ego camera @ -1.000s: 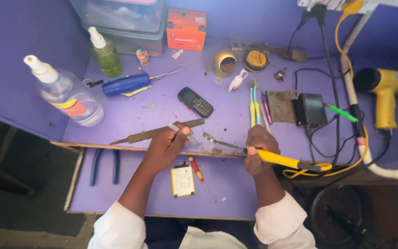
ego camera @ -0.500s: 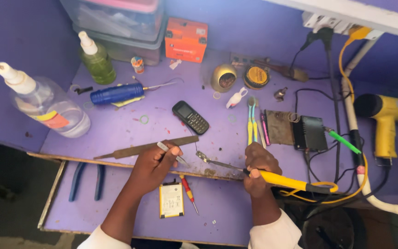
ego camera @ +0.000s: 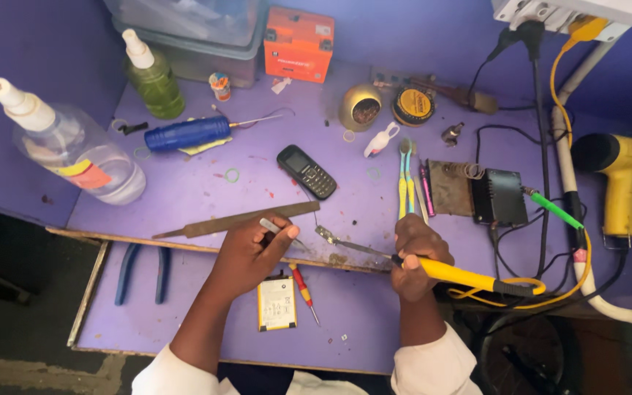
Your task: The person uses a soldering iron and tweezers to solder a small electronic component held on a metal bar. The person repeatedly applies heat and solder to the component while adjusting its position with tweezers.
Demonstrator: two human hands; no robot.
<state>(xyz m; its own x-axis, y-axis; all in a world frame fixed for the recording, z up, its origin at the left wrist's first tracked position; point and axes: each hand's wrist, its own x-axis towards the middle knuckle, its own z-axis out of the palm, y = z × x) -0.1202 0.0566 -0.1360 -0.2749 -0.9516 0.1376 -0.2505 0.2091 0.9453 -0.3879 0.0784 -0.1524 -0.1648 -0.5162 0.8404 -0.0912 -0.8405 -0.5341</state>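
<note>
Right hand (ego camera: 415, 252) has lowered yellow-handled soldering iron (ego camera: 433, 269).

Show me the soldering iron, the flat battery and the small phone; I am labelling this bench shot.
soldering iron (ego camera: 456, 275), head view, on its yellow handle.
flat battery (ego camera: 276, 303), head view, middle of its face.
small phone (ego camera: 306, 172), head view, on its keypad.

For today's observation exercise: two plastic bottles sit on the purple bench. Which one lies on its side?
The large clear spray bottle at the left edge lies tipped over; the smaller green bottle behind it stands upright.
</note>
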